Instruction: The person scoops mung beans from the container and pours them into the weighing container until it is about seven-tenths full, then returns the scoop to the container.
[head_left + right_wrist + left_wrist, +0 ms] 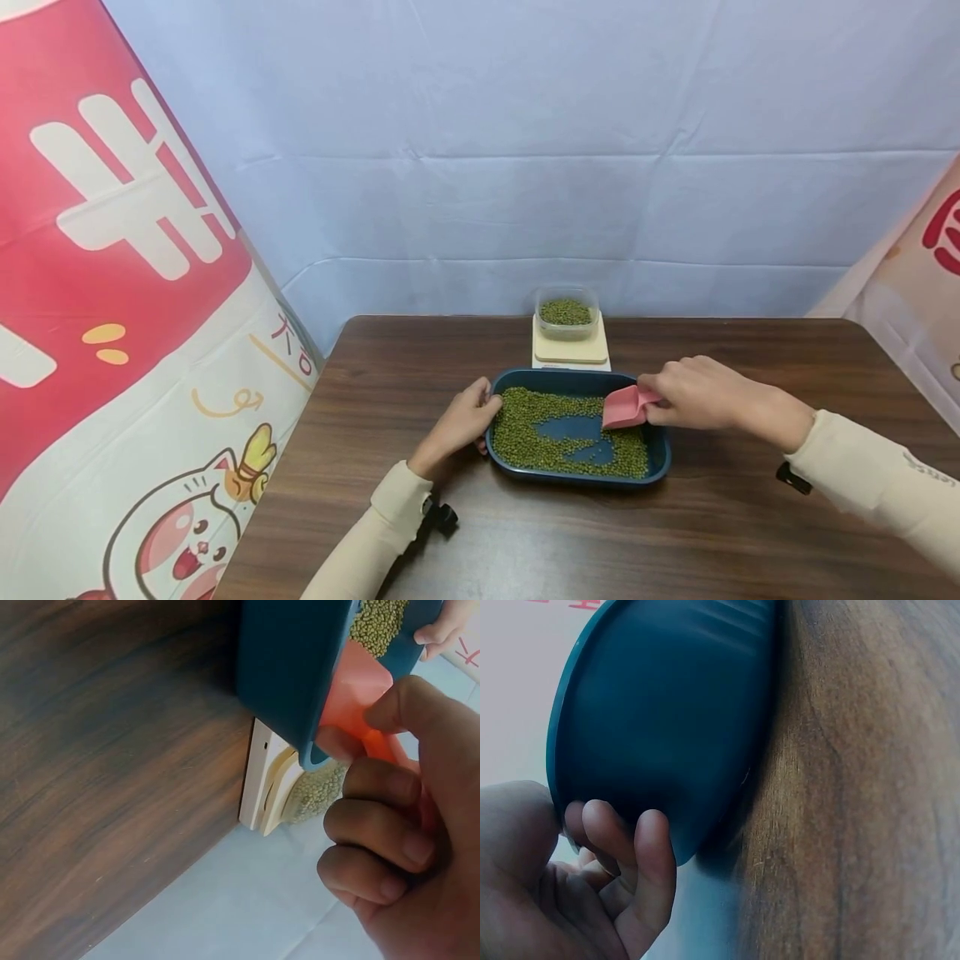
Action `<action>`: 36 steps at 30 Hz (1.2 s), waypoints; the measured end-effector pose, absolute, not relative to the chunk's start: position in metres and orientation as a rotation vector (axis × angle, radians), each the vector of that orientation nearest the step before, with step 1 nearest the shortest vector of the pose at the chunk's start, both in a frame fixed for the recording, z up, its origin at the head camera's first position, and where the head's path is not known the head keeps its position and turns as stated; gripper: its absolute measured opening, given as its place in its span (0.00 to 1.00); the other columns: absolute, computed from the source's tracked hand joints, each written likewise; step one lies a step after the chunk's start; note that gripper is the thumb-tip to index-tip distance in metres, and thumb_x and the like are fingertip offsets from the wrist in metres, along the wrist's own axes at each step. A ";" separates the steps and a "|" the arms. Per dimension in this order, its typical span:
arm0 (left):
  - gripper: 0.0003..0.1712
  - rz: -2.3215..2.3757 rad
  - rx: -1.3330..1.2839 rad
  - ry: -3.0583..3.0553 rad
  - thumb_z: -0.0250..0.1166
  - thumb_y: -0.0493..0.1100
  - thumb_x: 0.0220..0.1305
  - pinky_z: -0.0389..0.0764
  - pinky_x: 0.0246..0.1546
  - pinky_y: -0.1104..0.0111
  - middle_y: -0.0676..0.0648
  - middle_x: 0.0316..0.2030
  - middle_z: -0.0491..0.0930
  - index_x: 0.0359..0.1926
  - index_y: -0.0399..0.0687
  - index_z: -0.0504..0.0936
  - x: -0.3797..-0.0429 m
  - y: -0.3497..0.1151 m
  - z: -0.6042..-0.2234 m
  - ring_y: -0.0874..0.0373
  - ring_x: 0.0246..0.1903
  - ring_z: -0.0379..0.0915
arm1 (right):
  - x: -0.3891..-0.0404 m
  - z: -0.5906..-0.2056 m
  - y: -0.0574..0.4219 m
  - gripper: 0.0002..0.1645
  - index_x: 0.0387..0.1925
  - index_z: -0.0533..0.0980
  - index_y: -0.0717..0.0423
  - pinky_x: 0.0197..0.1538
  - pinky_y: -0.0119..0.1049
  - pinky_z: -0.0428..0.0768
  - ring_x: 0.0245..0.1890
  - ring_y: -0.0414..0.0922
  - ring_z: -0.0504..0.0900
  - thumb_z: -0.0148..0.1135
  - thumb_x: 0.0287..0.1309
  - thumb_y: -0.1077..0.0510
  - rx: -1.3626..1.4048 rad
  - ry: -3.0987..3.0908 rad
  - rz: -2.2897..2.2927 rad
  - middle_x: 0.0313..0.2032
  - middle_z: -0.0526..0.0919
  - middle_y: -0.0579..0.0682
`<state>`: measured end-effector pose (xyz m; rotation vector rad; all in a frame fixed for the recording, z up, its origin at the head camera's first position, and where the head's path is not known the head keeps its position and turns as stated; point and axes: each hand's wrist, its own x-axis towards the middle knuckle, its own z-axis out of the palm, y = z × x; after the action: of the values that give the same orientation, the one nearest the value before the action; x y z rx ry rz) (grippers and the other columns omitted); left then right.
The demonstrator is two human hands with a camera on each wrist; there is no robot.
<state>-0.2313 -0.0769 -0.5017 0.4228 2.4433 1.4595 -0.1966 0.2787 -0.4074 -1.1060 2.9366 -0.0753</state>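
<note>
A dark blue tray [577,478] on the table holds a spread of green mung beans [525,425], with bare patches of its floor showing in the middle. My left hand [462,419] grips the tray's left rim, thumb over the edge and fingers against the outer wall [660,712]. Curled round the handle of a pink scoop [622,407], my right hand [693,392] is over the tray's right end. The scoop's front edge is down at the beans, its bowl tilted. In the right wrist view the scoop [356,686] overlaps the tray's rim.
Behind the tray stands a pale kitchen scale [572,353], bearing a clear plastic container [567,330] of mung beans. The brown wooden table [420,358] meets a pale cloth backdrop [480,208] at its far edge. A printed red and white banner [150,375] hangs at left.
</note>
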 end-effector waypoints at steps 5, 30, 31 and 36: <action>0.14 1.460 0.423 2.447 0.48 0.49 0.72 0.83 0.12 0.60 0.43 0.15 0.73 0.33 0.46 0.63 -0.231 -0.077 -0.501 0.51 0.09 0.73 | -0.194 -0.409 0.278 0.10 0.25 0.69 0.41 0.18 0.28 0.45 0.14 0.33 0.49 0.64 0.52 0.52 -1.105 2.914 -0.129 0.14 0.53 0.35; 0.13 1.440 0.454 2.452 0.47 0.48 0.74 0.82 0.10 0.60 0.44 0.14 0.72 0.34 0.45 0.63 -0.230 -0.076 -0.501 0.51 0.09 0.73 | -0.192 -0.419 0.252 0.05 0.32 0.74 0.40 0.17 0.29 0.45 0.14 0.34 0.50 0.62 0.54 0.50 -1.199 2.826 -0.117 0.14 0.54 0.35; 0.13 1.442 0.453 2.451 0.47 0.48 0.74 0.82 0.10 0.60 0.44 0.14 0.72 0.34 0.45 0.63 -0.230 -0.076 -0.500 0.51 0.09 0.73 | -0.193 -0.419 0.251 0.05 0.32 0.74 0.40 0.17 0.29 0.45 0.14 0.34 0.50 0.62 0.54 0.50 -1.202 2.821 -0.117 0.14 0.54 0.35; 0.13 1.444 0.456 2.455 0.47 0.47 0.75 0.82 0.10 0.61 0.44 0.14 0.72 0.34 0.45 0.62 -0.230 -0.077 -0.501 0.51 0.09 0.73 | -0.195 -0.419 0.246 0.05 0.34 0.75 0.40 0.17 0.29 0.45 0.13 0.34 0.51 0.62 0.54 0.50 -1.198 2.809 -0.113 0.13 0.56 0.35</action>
<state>-0.2303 -0.0769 -0.5005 0.4560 2.4553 1.4444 -0.1951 0.2464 -0.4193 -1.1979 2.8091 -0.1130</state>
